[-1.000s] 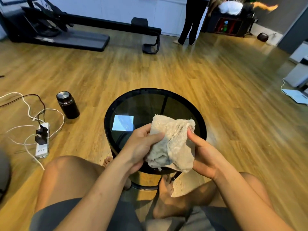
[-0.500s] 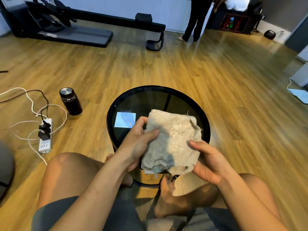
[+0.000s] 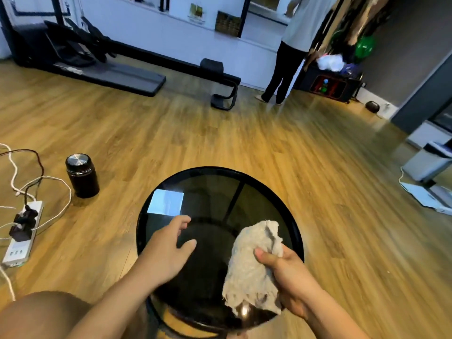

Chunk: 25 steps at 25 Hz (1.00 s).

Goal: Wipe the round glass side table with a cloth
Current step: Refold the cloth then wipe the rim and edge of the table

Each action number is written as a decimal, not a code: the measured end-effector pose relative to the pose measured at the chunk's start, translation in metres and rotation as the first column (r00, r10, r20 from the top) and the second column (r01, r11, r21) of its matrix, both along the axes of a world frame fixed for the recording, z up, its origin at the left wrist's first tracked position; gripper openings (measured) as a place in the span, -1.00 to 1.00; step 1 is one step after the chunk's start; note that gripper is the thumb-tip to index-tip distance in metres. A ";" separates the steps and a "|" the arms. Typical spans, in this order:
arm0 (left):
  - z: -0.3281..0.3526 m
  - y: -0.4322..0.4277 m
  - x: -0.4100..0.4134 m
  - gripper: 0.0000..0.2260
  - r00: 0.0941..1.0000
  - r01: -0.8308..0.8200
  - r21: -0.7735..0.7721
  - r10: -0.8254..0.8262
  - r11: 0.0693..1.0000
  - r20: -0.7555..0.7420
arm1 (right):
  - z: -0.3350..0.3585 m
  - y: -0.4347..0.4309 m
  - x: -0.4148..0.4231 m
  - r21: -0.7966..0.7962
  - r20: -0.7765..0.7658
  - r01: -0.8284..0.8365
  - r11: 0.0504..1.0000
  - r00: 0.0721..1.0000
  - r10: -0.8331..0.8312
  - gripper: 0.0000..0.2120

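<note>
The round glass side table [image 3: 215, 168] stands on the wooden floor directly in front of the seated person. Its top is dark tinted glass set in a black rim. A bright rectangular reflection [image 3: 165, 203] lies on the far-left part of the glass.

The right hand [image 3: 286, 272] grips the cloth [image 3: 252, 260], with the thumb pressed across the fabric and the fingers curled behind it. The cloth is beige, crumpled and bunched, and sits over the near-right part of the tabletop. Contact between cloth and glass cannot be determined.

The left hand [image 3: 166, 250] holds nothing. Its fingers are relaxed and slightly spread over the near-left part of the tabletop, apart from the cloth. Contact with the glass cannot be determined.

Left of the table, a black flask [image 3: 82, 176] with a metal lid stands upright on the floor. Further left of the table lies a white power strip [image 3: 22, 233] with plugs and cables attached. Well beyond the table, a treadmill [image 3: 110, 74] rests by the wall and a second person [image 3: 286, 59] stands facing away
</note>
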<state>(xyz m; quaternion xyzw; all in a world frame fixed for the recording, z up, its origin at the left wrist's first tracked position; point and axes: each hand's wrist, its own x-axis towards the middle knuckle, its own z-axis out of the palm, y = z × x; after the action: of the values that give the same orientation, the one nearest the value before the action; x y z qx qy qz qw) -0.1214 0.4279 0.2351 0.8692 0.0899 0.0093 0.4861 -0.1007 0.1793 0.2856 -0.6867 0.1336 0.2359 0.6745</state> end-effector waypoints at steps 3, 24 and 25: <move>-0.027 0.038 0.031 -0.48 0.995 -0.050 0.368 0.080 0.928 -0.067 | 0.019 0.035 0.059 -0.255 0.229 -0.063 0.965 0.966 0.124 -0.84; -0.075 0.036 0.082 -0.31 0.801 0.386 0.317 -0.144 0.867 -0.581 | -0.101 0.285 0.132 -0.885 -0.052 -0.339 -0.318 -0.608 0.792 -0.74; -0.074 0.036 0.082 -0.29 0.794 0.406 0.312 -0.162 0.859 -0.586 | -0.100 0.283 0.143 -0.883 -0.012 -0.347 -0.317 -0.659 0.752 -0.74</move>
<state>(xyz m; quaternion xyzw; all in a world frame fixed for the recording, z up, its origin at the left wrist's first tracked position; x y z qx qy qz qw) -0.0395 0.4641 0.1611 0.9231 0.0838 -0.2914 0.2366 0.0422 0.4618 0.1854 -0.6023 -0.7537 0.2607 -0.0343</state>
